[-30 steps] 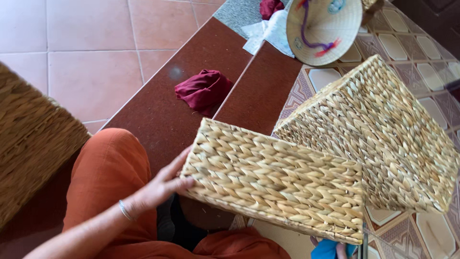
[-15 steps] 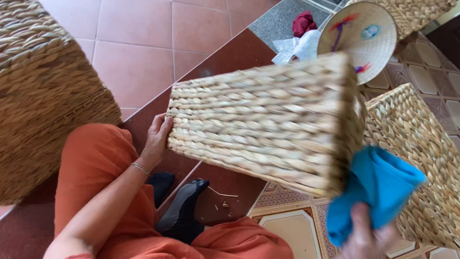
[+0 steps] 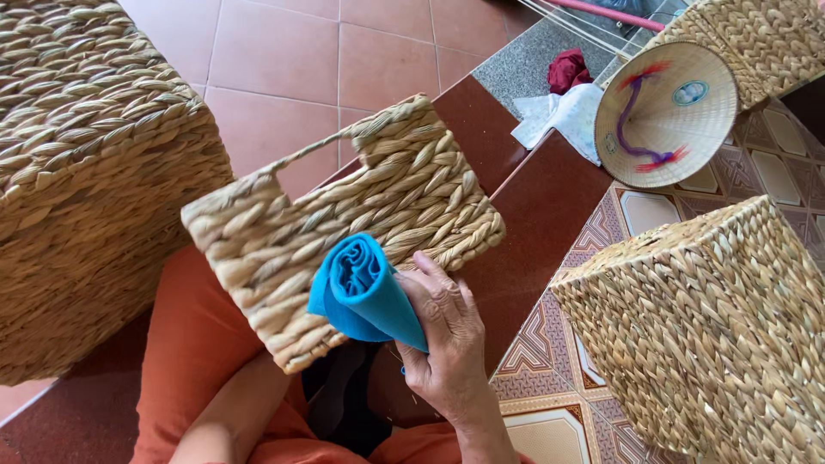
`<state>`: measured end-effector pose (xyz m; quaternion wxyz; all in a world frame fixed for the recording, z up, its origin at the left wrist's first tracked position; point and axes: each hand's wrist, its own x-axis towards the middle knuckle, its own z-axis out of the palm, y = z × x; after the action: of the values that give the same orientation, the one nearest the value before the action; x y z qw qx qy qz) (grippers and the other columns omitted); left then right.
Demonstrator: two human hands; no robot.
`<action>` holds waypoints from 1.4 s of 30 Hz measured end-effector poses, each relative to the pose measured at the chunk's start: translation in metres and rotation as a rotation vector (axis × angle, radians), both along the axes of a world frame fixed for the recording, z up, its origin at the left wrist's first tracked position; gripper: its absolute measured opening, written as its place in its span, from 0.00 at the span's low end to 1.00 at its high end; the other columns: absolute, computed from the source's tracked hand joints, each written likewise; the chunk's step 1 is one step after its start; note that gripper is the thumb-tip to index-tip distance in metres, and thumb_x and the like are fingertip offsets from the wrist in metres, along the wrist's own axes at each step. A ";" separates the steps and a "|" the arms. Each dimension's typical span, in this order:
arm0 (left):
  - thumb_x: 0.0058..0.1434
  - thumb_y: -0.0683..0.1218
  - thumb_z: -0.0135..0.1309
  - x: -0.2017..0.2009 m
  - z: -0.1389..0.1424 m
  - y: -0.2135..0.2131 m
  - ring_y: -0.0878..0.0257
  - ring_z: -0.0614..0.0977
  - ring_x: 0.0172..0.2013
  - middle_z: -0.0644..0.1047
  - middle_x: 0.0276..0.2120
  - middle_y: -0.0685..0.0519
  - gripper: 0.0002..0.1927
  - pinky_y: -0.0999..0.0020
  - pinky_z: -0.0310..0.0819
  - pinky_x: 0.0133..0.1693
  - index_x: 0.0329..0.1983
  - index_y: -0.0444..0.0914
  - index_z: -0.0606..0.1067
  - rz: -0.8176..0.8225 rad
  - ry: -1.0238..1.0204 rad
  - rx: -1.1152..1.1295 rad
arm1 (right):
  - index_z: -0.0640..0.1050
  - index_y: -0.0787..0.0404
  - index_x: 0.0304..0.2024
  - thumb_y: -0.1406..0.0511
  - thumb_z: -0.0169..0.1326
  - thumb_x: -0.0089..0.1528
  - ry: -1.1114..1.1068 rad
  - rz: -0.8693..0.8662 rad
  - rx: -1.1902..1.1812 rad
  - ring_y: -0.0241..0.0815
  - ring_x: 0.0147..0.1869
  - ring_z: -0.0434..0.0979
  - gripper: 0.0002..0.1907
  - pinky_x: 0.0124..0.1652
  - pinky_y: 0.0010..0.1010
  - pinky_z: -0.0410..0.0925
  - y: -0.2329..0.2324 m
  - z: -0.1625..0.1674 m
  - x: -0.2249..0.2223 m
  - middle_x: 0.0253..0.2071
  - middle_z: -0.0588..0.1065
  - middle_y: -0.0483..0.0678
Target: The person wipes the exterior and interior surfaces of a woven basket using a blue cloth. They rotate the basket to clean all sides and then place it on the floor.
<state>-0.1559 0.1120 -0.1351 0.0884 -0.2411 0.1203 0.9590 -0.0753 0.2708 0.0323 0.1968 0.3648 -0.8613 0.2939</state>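
The right hand [image 3: 447, 331] has its grip clamped on a rolled blue cloth [image 3: 365, 288] against the woven basket [image 3: 344, 223]; the left hand's grip is hidden.

The tiled floor [image 3: 387, 51] bears woven baskets [image 3: 713, 335], a conical hat [image 3: 666, 112] and, apparently, crumpled cloths [image 3: 563, 103].

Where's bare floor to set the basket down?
Pink tiles above the held basket, right of the big left basket. Also the dark red step between the held basket and the right basket. It is crowded top right: hat, cloths. The right hand holds a blue cloth.
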 end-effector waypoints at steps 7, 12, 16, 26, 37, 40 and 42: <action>0.71 0.61 0.37 0.018 -0.024 -0.025 0.58 0.77 0.54 0.77 0.55 0.53 0.28 0.59 0.71 0.55 0.63 0.40 0.70 0.120 -0.066 -0.173 | 0.70 0.61 0.64 0.63 0.55 0.67 -0.230 -0.020 -0.251 0.51 0.64 0.77 0.24 0.61 0.43 0.72 0.021 -0.046 -0.044 0.61 0.75 0.57; 0.72 0.62 0.35 0.017 -0.029 -0.035 0.56 0.77 0.57 0.77 0.58 0.53 0.29 0.58 0.71 0.59 0.64 0.39 0.70 0.262 -0.068 -0.481 | 0.73 0.62 0.59 0.66 0.57 0.66 -0.514 -0.147 -0.401 0.39 0.40 0.80 0.19 0.41 0.29 0.74 0.042 -0.084 -0.063 0.41 0.78 0.49; 0.75 0.62 0.42 0.013 -0.003 -0.078 0.61 0.62 0.51 0.67 0.53 0.57 0.32 0.58 0.50 0.54 0.71 0.37 0.63 0.358 0.077 -0.832 | 0.76 0.63 0.55 0.68 0.59 0.68 -0.630 -0.058 -0.516 0.35 0.39 0.77 0.13 0.39 0.27 0.73 0.072 -0.113 -0.046 0.39 0.78 0.46; 0.67 0.47 0.61 -0.002 0.041 -0.100 0.51 0.62 0.69 0.68 0.67 0.48 0.26 0.53 0.57 0.73 0.67 0.40 0.70 0.093 0.740 -2.070 | 0.75 0.60 0.54 0.69 0.63 0.58 -0.937 -0.333 -0.320 0.39 0.53 0.78 0.22 0.53 0.30 0.71 0.144 -0.193 -0.002 0.47 0.78 0.45; 0.69 0.49 0.57 -0.031 0.023 -0.127 0.53 0.64 0.66 0.67 0.66 0.47 0.22 0.54 0.61 0.69 0.65 0.38 0.72 0.017 0.690 -2.107 | 0.81 0.55 0.48 0.73 0.63 0.48 -1.020 0.096 0.468 0.55 0.57 0.73 0.24 0.57 0.45 0.66 0.157 -0.285 0.044 0.49 0.77 0.48; 0.69 0.50 0.55 -0.037 0.026 -0.127 0.53 0.64 0.66 0.67 0.65 0.47 0.22 0.53 0.61 0.70 0.64 0.37 0.73 0.010 0.676 -2.094 | 0.81 0.57 0.51 0.74 0.59 0.41 -0.397 0.122 0.501 0.60 0.54 0.73 0.32 0.56 0.59 0.62 0.151 -0.283 -0.024 0.47 0.77 0.55; 0.69 0.49 0.55 -0.036 0.028 -0.128 0.53 0.64 0.65 0.67 0.65 0.46 0.22 0.53 0.61 0.70 0.64 0.37 0.73 -0.013 0.663 -2.125 | 0.80 0.60 0.48 0.77 0.56 0.53 -0.430 -0.133 0.347 0.56 0.51 0.75 0.20 0.49 0.49 0.68 0.153 -0.273 -0.089 0.45 0.77 0.54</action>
<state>-0.1923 -0.0158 -0.1069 -0.1944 0.0745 0.8993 0.3846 -0.1643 0.4239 -0.2405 -0.0369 0.2650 -0.9427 0.1993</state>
